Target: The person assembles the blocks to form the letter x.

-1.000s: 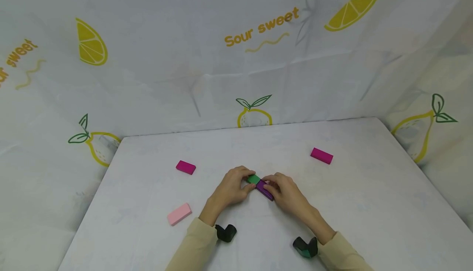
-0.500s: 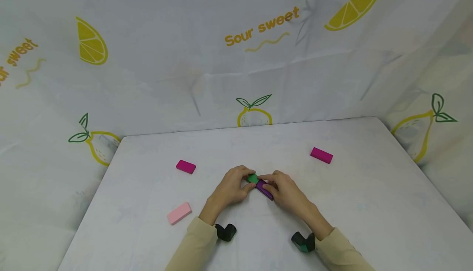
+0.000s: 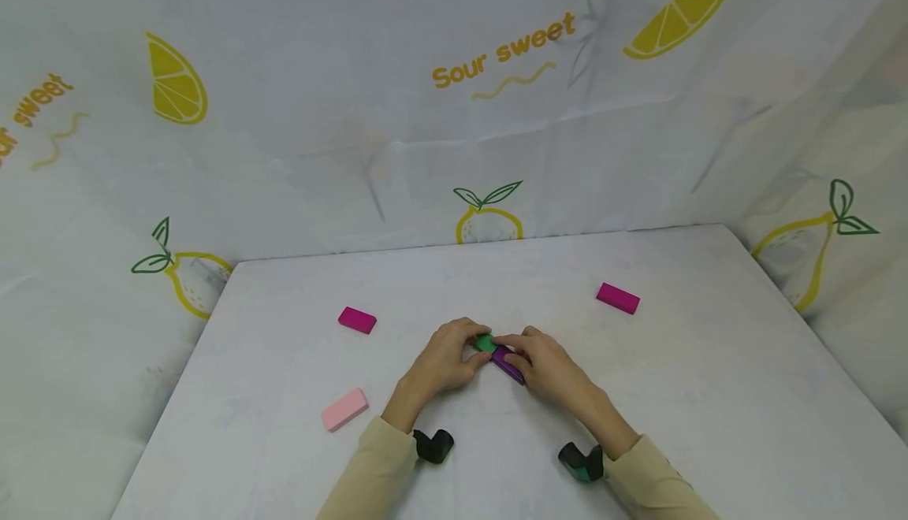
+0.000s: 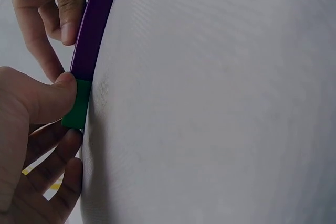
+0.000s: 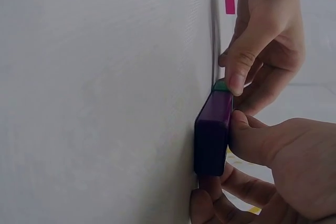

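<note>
Two blocks lie end to end on the white table, a green block (image 3: 485,343) and a longer purple block (image 3: 508,367). My left hand (image 3: 448,356) pinches the green block between thumb and fingers, hiding part of it. In the left wrist view the green block (image 4: 76,106) meets the end of the purple block (image 4: 94,32). My right hand (image 3: 549,368) holds the purple block by its sides, its index finger reaching over to the green block. The right wrist view shows the right thumb against the purple block (image 5: 212,142), with other fingers on the opposite side.
A magenta block (image 3: 357,320) lies at the back left and another magenta block (image 3: 618,299) at the back right. Left of the left forearm lies a pink block (image 3: 344,410). A black wrist-worn device (image 3: 434,447) and another black device (image 3: 582,462) sit by the sleeves.
The right hand and wrist have shifted slightly left, and its index finger now reaches over part of the green block. The left hand and the other blocks stay in place.
</note>
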Motion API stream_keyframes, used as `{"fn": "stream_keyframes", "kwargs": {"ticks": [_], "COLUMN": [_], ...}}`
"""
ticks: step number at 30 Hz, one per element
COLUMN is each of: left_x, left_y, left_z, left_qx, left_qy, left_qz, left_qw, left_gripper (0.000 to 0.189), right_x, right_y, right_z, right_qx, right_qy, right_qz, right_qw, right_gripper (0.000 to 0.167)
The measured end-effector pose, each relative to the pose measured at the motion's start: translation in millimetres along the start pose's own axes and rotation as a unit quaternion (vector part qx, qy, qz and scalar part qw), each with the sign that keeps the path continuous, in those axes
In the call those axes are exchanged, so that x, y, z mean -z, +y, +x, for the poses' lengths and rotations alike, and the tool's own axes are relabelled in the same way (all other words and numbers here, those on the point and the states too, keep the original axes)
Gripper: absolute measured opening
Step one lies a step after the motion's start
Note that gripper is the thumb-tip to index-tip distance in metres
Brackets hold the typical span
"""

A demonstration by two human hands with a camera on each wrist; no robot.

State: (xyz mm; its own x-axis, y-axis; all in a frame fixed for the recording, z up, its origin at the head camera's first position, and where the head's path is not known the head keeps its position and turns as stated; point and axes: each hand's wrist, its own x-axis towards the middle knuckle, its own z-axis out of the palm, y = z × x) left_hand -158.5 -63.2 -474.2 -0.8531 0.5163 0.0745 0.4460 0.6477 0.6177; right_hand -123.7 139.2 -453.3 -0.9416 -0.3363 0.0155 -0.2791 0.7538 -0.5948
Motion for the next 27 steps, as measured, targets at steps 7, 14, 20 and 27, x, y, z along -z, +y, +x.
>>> {"fn": "stream_keyframes", "kwargs": {"ticks": [7,14,20,27], "left_x": [0.9,4.9,11.7,23.2], "left_y": [1.6,4.6,4.3,0.0], "left_z": [-1.0,-6.7,-16.3,-27.8], "left_qx": [-0.002,0.009,0.017,0.003], "left_qy": [-0.001,0.009,0.059,0.100], "left_qz": [0.001,0.001,0.004,-0.009], "left_qw": [1.0000,0.9999,0.9981,0.9950], "left_gripper": [0.036,0.044,0.041,0.039], "right_x": [1,0,0,0], "right_y": [-1,-3,-3,-3], "right_z": [-0.2,-0.3,-0.1,0.1], "right_qx": [-0.002,-0.012,-0.027,-0.044], "right_qy": [-0.001,0.000,-0.010,-0.017], "right_qz": [0.000,0.003,0.004,0.006], "right_qw": [1.0000,0.9999,0.9996,0.9989], "right_gripper": [0.033,0.032,0.034,0.036]}}
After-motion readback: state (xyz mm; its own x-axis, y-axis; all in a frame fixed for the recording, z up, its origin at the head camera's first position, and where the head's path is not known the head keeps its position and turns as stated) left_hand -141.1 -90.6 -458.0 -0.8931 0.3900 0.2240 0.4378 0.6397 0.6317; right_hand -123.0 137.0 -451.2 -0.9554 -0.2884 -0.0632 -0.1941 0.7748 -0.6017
